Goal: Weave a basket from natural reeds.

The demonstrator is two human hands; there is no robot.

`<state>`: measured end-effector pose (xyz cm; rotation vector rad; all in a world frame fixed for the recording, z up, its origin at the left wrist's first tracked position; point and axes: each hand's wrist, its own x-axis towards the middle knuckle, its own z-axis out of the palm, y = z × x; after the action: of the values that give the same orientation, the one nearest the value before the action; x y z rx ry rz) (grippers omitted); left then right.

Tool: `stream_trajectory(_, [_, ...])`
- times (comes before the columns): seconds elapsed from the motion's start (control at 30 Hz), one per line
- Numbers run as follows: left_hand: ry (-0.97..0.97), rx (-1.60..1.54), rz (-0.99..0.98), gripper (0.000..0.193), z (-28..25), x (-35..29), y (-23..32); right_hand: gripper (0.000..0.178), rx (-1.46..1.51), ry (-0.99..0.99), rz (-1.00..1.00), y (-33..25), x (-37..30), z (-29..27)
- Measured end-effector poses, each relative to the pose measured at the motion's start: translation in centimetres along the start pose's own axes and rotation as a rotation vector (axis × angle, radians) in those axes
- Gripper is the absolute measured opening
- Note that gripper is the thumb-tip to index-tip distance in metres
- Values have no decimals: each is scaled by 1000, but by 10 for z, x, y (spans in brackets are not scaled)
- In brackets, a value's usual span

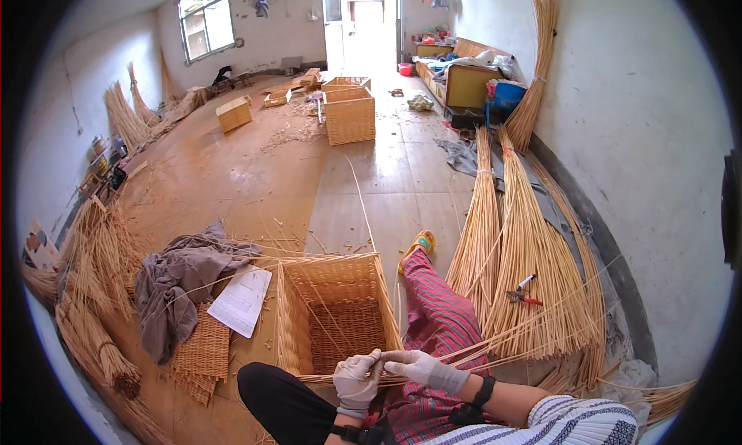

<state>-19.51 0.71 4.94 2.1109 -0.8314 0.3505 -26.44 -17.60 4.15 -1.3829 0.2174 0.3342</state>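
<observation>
While the basket (294, 329) stood just ahead, nearer the left hand (358, 381), that and the right hand (423, 369) pinched thin canes (502, 342) stretching rightward.

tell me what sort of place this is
Probably a small basket-weaving workshop: an open woven basket sits in the foreground, long bundled canes lie to its right, and a woven box stands farther back on the floor.
</observation>
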Motion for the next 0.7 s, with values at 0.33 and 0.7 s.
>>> stream_trajectory(0.33, [213, 40, -281, 14, -1, 0, -8, 59, 114, -271, -213, -19, -7, 20])
stream_trajectory(0.7, [-53, -145, 161, 26, -6, 5, 14, 66, 873, -384, -66, 8, 3, 11])
